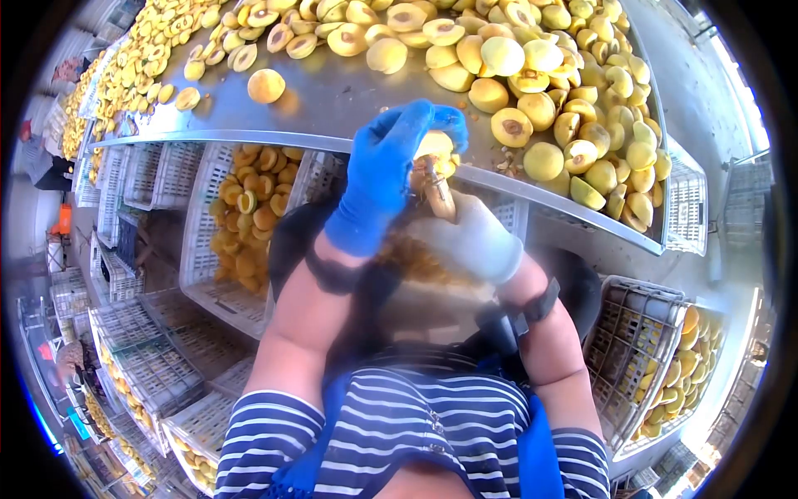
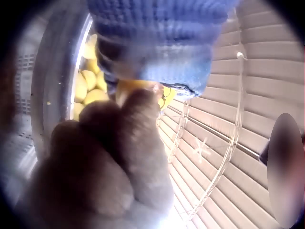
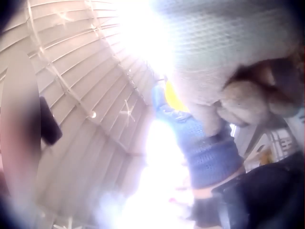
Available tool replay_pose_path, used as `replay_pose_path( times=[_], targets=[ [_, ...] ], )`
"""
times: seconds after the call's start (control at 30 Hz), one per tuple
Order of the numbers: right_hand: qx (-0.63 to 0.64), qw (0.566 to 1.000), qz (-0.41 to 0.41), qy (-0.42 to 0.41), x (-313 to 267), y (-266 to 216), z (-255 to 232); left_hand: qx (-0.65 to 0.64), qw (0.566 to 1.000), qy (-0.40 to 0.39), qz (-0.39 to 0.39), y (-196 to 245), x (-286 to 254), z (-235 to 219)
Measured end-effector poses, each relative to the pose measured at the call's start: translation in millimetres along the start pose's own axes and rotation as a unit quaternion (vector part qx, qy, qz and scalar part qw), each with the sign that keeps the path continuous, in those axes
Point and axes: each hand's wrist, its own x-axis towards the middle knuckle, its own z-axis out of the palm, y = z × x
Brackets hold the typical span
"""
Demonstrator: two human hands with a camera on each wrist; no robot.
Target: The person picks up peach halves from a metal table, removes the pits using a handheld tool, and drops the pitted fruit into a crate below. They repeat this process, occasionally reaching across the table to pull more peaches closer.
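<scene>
My left hand (image 1: 374, 179), in a blue glove, grips a yellow peach (image 1: 436, 148) over the near edge of the metal table (image 1: 224, 108). Its fingers curl round the fruit's far side. In a whitish glove, my right hand (image 1: 480, 241) holds a tool by its wooden handle (image 1: 439, 198), below and to the right of the peach. The tool's narrow metal end (image 1: 428, 165) reaches the fruit's cut-looking near side; its tip is hidden there. In the left wrist view, the right glove's fingers (image 2: 143, 138) come close under the blue glove, a bit of peach showing between.
Many peach halves (image 1: 540, 162) are heaped across the table, some showing stones. One peach (image 1: 266, 86) lies apart near the left. A crate of peaches (image 1: 195, 241) stands below the table at left, another crate (image 1: 636, 358) at right. More crates (image 1: 141, 333) stack at lower left.
</scene>
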Motion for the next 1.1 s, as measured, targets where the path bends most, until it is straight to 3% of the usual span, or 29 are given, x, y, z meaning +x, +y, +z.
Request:
replay_pose_path(
  times=[0.03, 0.1, 0.13, 0.2, 0.27, 0.33, 0.4, 0.47, 0.53, 0.57, 0.63, 0.67, 0.73, 0.8, 0.83, 0.87, 0.9, 0.93, 0.97, 1.0, 1.03, 1.1],
  targets=[
    [0.116, 0.991, 0.048, -0.037, 0.0, 7.5, -0.5, 0.001, 1.000, 0.001, -0.001, -2.3, 2.5, -3.1],
    [0.159, 0.985, 0.053, -0.039, 0.6, 9.9, -1.2, 0.063, 0.994, -0.038, 0.076, -8.9, 7.3, -9.3],
    [0.201, 0.977, 0.059, -0.039, 1.6, 10.3, -2.0, 0.064, 0.994, -0.038, 0.078, -9.1, 3.9, -7.9],
    [0.209, 0.977, 0.039, -0.037, -0.1, 16.8, 5.1, -0.033, 0.999, 0.026, 0.026, -11.5, -5.9, -2.7],
    [0.220, 0.974, 0.026, -0.035, -2.5, 21.2, 7.6, 0.003, 0.999, 0.036, -0.018, -7.1, -4.2, 2.3],
    [0.256, 0.955, 0.122, -0.091, -5.0, 18.0, 0.2, 0.034, 0.997, 0.048, -0.059, -2.5, -4.0, 5.1],
    [0.216, 0.967, 0.096, -0.090, -8.5, 14.7, -3.4, 0.042, 0.993, -0.070, -0.086, 2.0, -1.6, 1.7],
    [0.182, 0.977, 0.072, -0.086, -14.5, 14.4, -5.3, 0.021, 0.988, -0.085, -0.130, -1.6, 1.4, -0.6],
    [0.260, 0.953, 0.077, -0.137, -17.6, 12.8, -9.0, -0.033, 0.984, -0.114, -0.131, -4.7, -0.1, -2.5],
    [0.259, 0.953, 0.076, -0.138, -19.0, 13.5, -11.8, -0.032, 0.985, -0.114, -0.129, -9.1, -2.3, -1.5],
    [0.208, 0.958, 0.029, -0.197, -25.6, 17.2, -19.1, 0.019, 0.973, -0.149, 0.177, -24.8, -10.3, 1.6],
    [0.208, 0.958, 0.026, -0.197, -30.7, 16.1, -21.4, 0.022, 0.972, -0.151, 0.177, -31.5, -10.9, -7.5],
    [0.129, 0.976, 0.011, -0.178, -45.6, 8.7, -28.4, -0.195, 0.979, -0.043, 0.036, -31.9, -10.4, -37.2],
    [0.089, 0.981, 0.023, -0.171, -54.4, 10.7, -40.5, 0.005, 0.998, 0.020, 0.062, 21.3, -30.4, -63.1],
    [-0.183, 0.977, 0.031, -0.109, -53.6, 23.7, -43.8, 0.330, 0.931, 0.010, 0.156, 48.7, -43.9, -74.4],
    [-0.443, 0.895, 0.037, -0.039, -52.3, 33.8, -46.9, 0.615, 0.751, 0.000, 0.241, 67.8, -50.1, -83.2],
    [-0.527, 0.848, 0.059, 0.001, -56.8, 40.5, -45.0, 0.613, 0.750, -0.006, 0.248, 64.5, -40.9, -95.0],
    [-0.526, 0.848, 0.059, 0.008, -58.9, 45.0, -43.3, 0.664, 0.719, 0.091, 0.183, 50.6, -28.2, -110.0],
    [-0.548, 0.832, 0.080, 0.027, -59.7, 48.3, -43.7, 0.702, 0.676, 0.190, 0.115, 49.8, -19.1, -96.3],
    [-0.569, 0.815, 0.102, 0.047, -60.9, 54.0, -45.8, 0.620, 0.765, 0.139, 0.103, 38.6, -9.6, -73.9],
    [-0.564, 0.822, 0.063, 0.049, -63.0, 66.1, -52.4, 0.528, 0.841, 0.084, 0.088, 28.2, 0.7, -19.9],
    [-0.556, 0.827, 0.045, 0.068, -72.3, 57.4, -58.6, 0.573, 0.811, -0.046, 0.108, -4.9, 29.3, 30.8]
  ],
)
